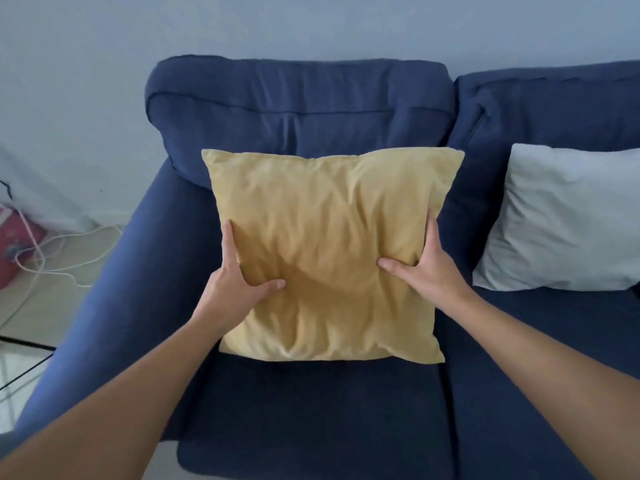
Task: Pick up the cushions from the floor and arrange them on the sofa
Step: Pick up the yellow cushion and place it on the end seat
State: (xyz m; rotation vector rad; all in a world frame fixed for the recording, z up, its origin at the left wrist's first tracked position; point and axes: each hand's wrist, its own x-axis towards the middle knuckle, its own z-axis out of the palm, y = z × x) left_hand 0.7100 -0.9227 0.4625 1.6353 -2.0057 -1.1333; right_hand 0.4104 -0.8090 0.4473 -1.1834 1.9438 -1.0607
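1. Two hands on one cushion: the left hand (239,275) and the right hand (420,266) clamp opposite side edges of the square mustard-yellow fabric cushion (325,247), thumbs pressed into its front face, fingers wrapped behind where they can't be seen.
2. It stands on the left seat of the navy blue fabric sofa (311,420), its lower edge touching the seat and its top leaning toward the plump navy back cushion (298,112) (whether it actually touches there, I can't tell).
3. Over on the neighbouring seat, a pale grey square cushion (568,220) is already propped against the backrest, so this looks like the second placement, nearly done.
4. To finish well, I'd say: tip the top edge back until it rests firmly on the backrest, and keep the bottom edge tucked toward the seat crease so it won't slide forward.
5. Ease both thumbs off together; releasing one side first could twist it.
6. That creased front suggests soft filling, so a quick pat to plump it would help.
7. Match its lean to the grey one.
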